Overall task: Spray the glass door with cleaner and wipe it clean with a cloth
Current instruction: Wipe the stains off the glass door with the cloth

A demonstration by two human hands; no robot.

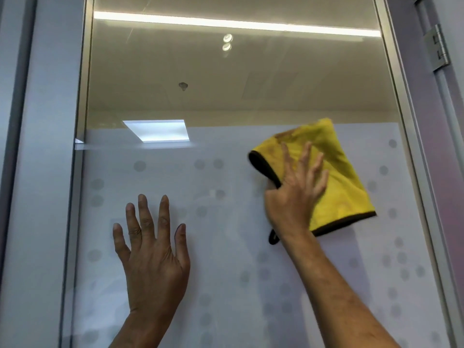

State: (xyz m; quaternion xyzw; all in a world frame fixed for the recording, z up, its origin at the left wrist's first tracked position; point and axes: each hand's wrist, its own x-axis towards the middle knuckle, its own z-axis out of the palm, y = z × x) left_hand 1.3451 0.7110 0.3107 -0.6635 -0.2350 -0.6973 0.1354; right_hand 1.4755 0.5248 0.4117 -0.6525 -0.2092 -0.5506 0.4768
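My right hand (293,197) pins the yellow microfibre cloth (344,182) to the frosted glass door (226,247), thumb hooked under its edge; my left hand (153,257) rests flat, fingers straight.

My cloth (344,177) is bright yellow, with a dark brown-black trim along its left and bottom edges and a small loop (273,238) of the same dark colour. Duller orange-brown smudges mark its upper part. The glass door (226,247) in front of me is clear at the top. Lower down it is milky white frosting with a faint lilac cast, scattered with soft grey round dots in loose clusters. Its frame (401,109) is brushed silver. The door post (37,172) on the left is pale grey-blue, and the hinge (438,46) is silver. Through the clear part I see a cream ceiling (200,79) and a white strip light (226,22).
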